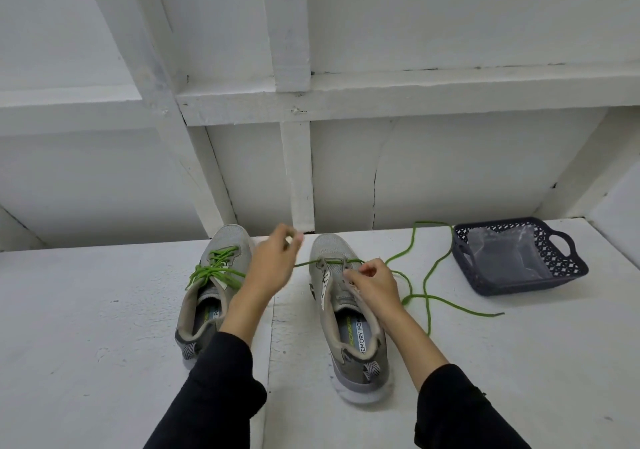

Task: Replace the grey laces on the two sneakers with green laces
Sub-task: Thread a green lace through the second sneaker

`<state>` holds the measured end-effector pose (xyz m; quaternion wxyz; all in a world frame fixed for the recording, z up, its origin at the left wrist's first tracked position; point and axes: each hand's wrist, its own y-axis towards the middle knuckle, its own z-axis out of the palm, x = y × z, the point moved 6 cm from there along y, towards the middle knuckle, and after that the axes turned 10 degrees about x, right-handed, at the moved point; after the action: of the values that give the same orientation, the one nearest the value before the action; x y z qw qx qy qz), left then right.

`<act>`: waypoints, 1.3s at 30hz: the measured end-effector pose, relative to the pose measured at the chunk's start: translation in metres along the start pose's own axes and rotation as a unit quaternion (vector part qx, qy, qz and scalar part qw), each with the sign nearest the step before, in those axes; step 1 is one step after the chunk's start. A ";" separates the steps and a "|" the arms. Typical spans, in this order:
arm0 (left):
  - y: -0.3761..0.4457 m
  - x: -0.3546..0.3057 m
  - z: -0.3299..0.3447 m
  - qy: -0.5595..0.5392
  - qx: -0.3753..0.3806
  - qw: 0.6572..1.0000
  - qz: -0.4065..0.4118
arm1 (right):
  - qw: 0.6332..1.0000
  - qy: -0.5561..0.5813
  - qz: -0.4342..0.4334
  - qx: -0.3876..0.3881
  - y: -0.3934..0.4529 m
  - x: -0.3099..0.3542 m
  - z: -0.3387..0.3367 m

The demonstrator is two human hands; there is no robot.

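Lace work sits on the right sneaker (349, 313): one green lace (420, 286) crosses its lowest eyelet row, running side to side, square to the shoe's toe-to-heel axis. Left hand (273, 261) is just to the left of the toe, fingers (294, 239) curled and seemingly pinching the lace's left end; that stretch looks taut from the eyelets to the hand, but the pinch itself is blurred. Right hand (375, 280) rests on the shoe's right eyelet flap, fingers (353, 274) curled and pinching at the lace or the flap edge, cannot tell which. From the right fingers the long free end trails away to the right in loose loops over the white tabletop (104, 344), toward the dark plastic basket (568, 272), well apart from both hands.

Judgement: next eyelets lie nearer the person than both sets of fingers, along the shoe's long axis; right hand is nearer the slack end, so it likely feeds next.

Left sneaker (211, 296), beyond the left forearm, is already laced in green and tied. Both shoes are grey mesh uppers, padded collars, white foam soles, printed insoles. Lace is a round, thin, limp cord. Basket is perforated lattice with a handle, clear plastic bag (505, 258) inside. No grey laces visible.
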<state>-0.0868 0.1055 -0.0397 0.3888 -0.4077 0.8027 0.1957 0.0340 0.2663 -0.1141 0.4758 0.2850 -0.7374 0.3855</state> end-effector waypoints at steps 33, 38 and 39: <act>0.003 0.047 0.074 -0.280 -0.054 0.943 -0.169 | 0.917 -0.262 0.092 -0.286 -0.031 -0.058 -0.119; -0.007 0.038 0.083 -0.225 -0.117 0.954 -0.158 | 0.903 -0.395 -0.043 -0.162 -0.025 -0.048 -0.085; -0.008 0.037 0.083 -0.222 -0.121 0.955 -0.156 | 0.904 -0.398 -0.079 -0.133 -0.025 -0.045 -0.076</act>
<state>-0.0553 0.1348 -0.1204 0.5306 -0.5186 0.5926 0.3136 0.1077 0.3192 -0.1294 0.2052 0.4061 -0.8850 0.0992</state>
